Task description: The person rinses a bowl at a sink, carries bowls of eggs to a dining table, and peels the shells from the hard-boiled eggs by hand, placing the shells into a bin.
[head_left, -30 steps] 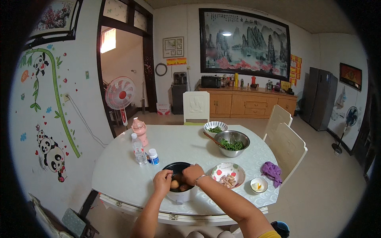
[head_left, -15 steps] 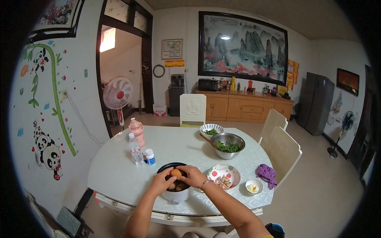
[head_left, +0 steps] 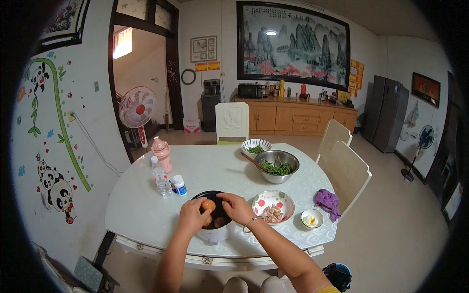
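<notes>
Left hand (head_left: 192, 214): grip closed round brown egg (head_left: 208, 204) above white pot (head_left: 213, 236) holding eggs (head_left: 219, 222). Right hand (head_left: 238, 209): grip unclear. Steel bowl (head_left: 276, 179): greens (head_left: 277, 169).

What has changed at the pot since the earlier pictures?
The egg has shifted slightly left over the pot, now in the left hand alone; the right hand has let go of it. The steel bowl and cloth stayed put.

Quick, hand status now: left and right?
Left hand: closed on a brown egg over the pot.
Right hand: partly open at the pot, nothing visible in it.
</notes>
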{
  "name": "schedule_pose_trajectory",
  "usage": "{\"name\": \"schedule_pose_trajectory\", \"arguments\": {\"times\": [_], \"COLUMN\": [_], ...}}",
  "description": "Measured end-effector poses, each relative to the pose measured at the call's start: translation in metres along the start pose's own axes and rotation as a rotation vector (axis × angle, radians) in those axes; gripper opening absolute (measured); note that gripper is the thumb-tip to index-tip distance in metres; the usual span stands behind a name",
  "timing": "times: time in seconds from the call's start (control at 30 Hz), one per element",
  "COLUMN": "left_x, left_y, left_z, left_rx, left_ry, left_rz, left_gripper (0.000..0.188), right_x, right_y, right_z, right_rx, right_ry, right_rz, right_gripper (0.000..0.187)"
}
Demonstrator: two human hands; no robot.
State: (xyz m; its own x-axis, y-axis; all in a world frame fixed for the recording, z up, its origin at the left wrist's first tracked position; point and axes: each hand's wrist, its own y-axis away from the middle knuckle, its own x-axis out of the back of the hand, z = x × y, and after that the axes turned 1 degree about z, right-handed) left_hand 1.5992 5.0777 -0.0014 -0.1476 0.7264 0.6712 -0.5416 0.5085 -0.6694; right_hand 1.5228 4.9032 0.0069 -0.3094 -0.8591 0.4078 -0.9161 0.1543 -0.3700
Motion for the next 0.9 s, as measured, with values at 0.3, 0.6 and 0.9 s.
{"name": "schedule_pose_trajectory", "arguments": {"times": [0.3, 0.6, 0.9], "left_x": [-0.014, -0.017, -0.022], "left_y": [0.006, 0.01, 0.011], "left_z": [0.002, 0.007, 0.018], "left_rx": [0.377, 0.459, 0.505], "left_ry": [0.643, 0.767, 0.742], "left_rz": [0.003, 0.059, 0.091], "left_gripper": [0.033, 0.024, 0.028], "right_x": [-0.012, -0.019, 0.02], "right_y": [0.013, 0.013, 0.066], "right_z": [0.008, 0.0, 0.063], "right_rx": [0.262, 0.239, 0.192], "right_ry": [0.132, 0.161, 0.221], "right_rz": [0.026, 0.016, 0.561], "right_gripper": [0.056, 0.046, 0.021]}}
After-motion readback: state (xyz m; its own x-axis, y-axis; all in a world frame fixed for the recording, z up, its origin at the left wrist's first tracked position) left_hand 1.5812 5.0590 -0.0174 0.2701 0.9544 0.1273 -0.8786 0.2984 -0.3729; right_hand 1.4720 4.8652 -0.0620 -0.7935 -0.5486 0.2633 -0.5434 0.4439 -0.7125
